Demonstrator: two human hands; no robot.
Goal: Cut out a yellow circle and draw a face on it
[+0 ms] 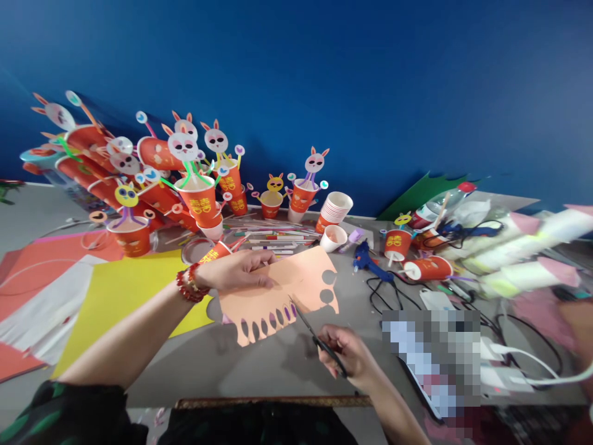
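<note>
My left hand (241,270), with red beads at the wrist, holds a sheet of peach paper (296,275) above the table. Leaf-shaped gaps run along the sheet's lower edge, and round notches mark its right edge. Purple outlines show near the lower middle. Fingers of my right hand (345,352) are closed around the dark handles of a pair of scissors (311,327). The blades point up and left, with their tips at the paper beside the purple outlines. Whether the blades are closed on the paper I cannot tell.
Red paper cups with rabbit heads (199,201) crowd the back left. A cup stack (334,210) stands behind the paper. To the right lie a blue glue gun (370,262), cables and a phone (419,377). Yellow paper (134,296) covers the left.
</note>
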